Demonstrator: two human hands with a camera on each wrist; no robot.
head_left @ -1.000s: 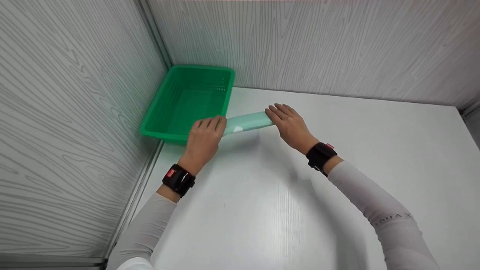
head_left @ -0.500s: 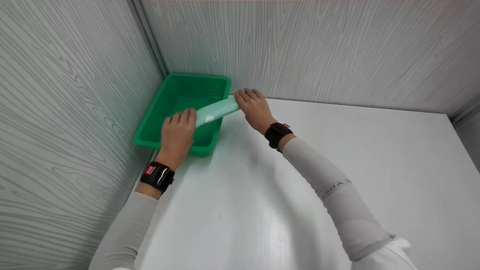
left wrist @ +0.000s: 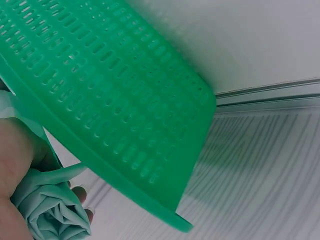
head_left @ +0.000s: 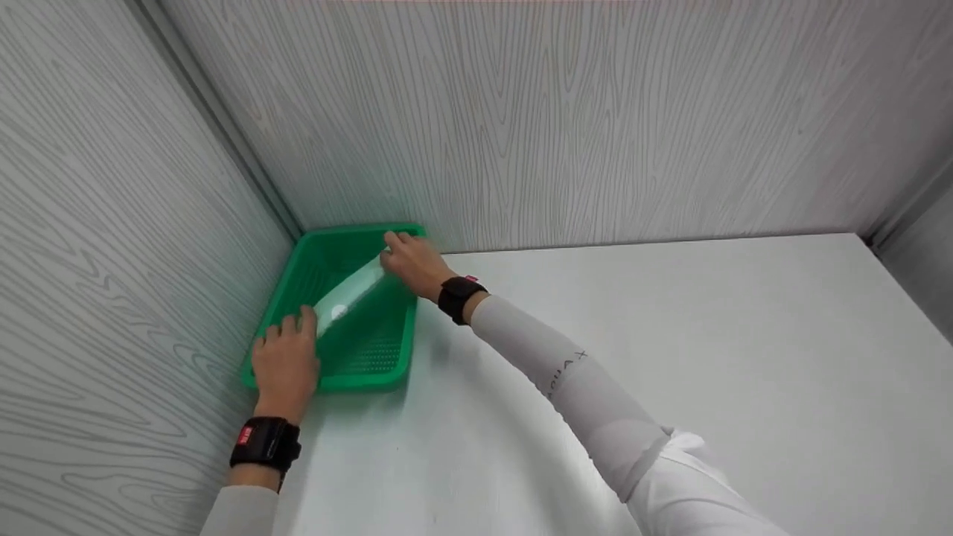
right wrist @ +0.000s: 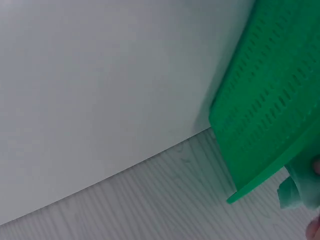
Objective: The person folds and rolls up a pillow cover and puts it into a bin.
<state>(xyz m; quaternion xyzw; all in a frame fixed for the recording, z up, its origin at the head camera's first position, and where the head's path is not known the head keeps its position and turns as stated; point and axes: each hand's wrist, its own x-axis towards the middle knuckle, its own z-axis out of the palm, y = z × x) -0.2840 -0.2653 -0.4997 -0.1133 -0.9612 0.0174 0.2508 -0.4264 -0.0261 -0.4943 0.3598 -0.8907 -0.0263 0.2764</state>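
A pale mint-green rolled cloth (head_left: 348,298) stretches diagonally over the inside of a green slotted plastic basket (head_left: 365,383) that stands in the table's far left corner. My left hand (head_left: 287,361) grips the roll's near end at the basket's front left rim. My right hand (head_left: 408,260) holds the far end by the basket's back right corner. In the left wrist view the spiral end of the cloth (left wrist: 50,217) shows below the basket's wall (left wrist: 115,100). The right wrist view catches the basket's side (right wrist: 270,115) and a bit of the cloth (right wrist: 295,192).
The basket sits on a white table (head_left: 633,342), tight against the grey wood-grain left wall (head_left: 112,223) and back wall (head_left: 558,126). Another wall edge (head_left: 916,246) rises at the far right.
Both hands carried the rolled cloth left and away from the table surface to over the basket, and now hold it down inside. The head view has swung along with them.
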